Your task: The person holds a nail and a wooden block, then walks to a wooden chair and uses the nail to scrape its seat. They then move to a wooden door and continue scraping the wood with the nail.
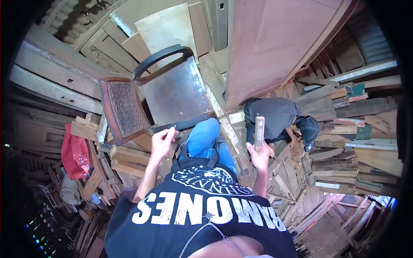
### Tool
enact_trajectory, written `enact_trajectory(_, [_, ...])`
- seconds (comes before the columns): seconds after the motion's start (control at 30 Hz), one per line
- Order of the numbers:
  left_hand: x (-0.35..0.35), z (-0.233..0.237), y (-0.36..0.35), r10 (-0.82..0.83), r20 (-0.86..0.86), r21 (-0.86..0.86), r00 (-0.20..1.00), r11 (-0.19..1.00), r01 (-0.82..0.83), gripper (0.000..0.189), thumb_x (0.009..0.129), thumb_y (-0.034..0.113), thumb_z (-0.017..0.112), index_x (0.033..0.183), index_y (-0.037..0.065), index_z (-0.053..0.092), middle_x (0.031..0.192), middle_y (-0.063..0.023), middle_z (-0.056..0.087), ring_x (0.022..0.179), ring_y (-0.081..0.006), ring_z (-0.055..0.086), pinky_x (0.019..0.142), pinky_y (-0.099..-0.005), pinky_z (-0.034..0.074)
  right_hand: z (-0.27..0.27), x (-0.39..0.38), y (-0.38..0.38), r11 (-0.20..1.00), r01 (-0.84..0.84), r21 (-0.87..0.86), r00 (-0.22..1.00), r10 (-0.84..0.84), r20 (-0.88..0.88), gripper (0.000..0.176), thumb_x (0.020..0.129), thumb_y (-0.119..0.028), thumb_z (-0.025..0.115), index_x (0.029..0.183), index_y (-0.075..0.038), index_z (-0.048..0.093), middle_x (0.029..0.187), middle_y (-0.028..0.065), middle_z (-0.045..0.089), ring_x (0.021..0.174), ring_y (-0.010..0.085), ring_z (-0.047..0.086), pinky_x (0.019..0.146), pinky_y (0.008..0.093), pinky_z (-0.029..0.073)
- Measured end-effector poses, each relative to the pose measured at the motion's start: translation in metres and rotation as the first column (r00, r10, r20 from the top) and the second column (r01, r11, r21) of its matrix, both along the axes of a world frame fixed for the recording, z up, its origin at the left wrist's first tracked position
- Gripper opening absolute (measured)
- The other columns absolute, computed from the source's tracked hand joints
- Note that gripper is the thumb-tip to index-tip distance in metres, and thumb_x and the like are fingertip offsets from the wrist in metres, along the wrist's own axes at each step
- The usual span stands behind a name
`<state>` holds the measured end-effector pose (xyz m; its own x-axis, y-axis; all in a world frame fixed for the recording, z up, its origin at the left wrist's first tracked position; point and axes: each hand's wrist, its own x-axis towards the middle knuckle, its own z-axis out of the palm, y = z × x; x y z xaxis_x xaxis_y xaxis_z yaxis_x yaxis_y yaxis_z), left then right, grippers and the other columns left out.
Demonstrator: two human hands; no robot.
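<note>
My left hand (161,144) is raised at the front edge of the wooden chair (176,92), its fingers pinched on a small thin item too tiny to make out. On the other side of my knee, my right hand (258,155) is wrapped round the lower end of a pale, narrow tool (259,131) that points upward; its exact kind is unclear. The chair has a dark curved armrest and a woven back panel (125,103). My bent leg in blue jeans (202,139) is against the chair's front edge.
A crouching person in a dark cap (308,128) is at the right, beside stacked planks (340,150). A large pinkish panel (275,47) stands behind. Red cloth (75,155) hangs at the left near wood blocks. Scraps of wood litter the floor.
</note>
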<state>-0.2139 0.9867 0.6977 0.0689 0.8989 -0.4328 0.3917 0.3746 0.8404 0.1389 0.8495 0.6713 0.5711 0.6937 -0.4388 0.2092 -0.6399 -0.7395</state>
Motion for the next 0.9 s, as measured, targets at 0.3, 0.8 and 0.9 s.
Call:
enact_trajectory(0.3, [0.011, 0.027, 0.027, -0.142, -0.056, 0.120, 0.988, 0.982, 0.148, 0.028, 0.096, 0.027, 0.062, 0.093, 0.002, 0.075, 0.062, 0.0040, 0.056, 0.056, -0.0024, 0.046, 0.050, -0.0223, 0.035, -0.005, -0.005, -0.025, 0.994, 0.110, -0.015, 0.993, -0.109, 0.038, 0.027, 0.079, -0.020, 0.079, 0.088, 0.001, 0.065, 0.071, 0.0051, 0.063, 0.065, 0.0126, 0.056, 0.063, 0.0329, 0.048])
enact_trajectory(0.8, [0.105, 0.067, 0.059, -0.293, 0.198, 0.455, 0.936, 0.873, 0.177, 0.017, 0.092, 0.012, 0.063, 0.092, -0.001, 0.074, 0.069, -0.0051, 0.065, 0.062, -0.0083, 0.058, 0.057, -0.0238, 0.044, 0.002, 0.035, -0.062, 0.976, 0.095, -0.196, 0.986, -0.065, 0.155, 0.028, 0.077, -0.021, 0.080, 0.080, 0.001, 0.063, 0.070, 0.0038, 0.062, 0.066, 0.0115, 0.056, 0.063, 0.0325, 0.049])
enact_trajectory(0.9, [0.102, 0.072, 0.056, -0.274, 0.169, 0.390, 0.947, 0.901, 0.191, 0.018, 0.093, 0.015, 0.063, 0.091, 0.001, 0.074, 0.067, -0.0025, 0.064, 0.061, -0.0067, 0.056, 0.055, -0.0236, 0.044, -0.022, 0.035, -0.051, 0.984, 0.127, 0.123, 0.976, -0.146, 0.161, 0.027, 0.078, -0.019, 0.081, 0.076, -0.002, 0.059, 0.061, 0.0002, 0.053, 0.058, 0.0137, 0.053, 0.058, 0.0325, 0.047])
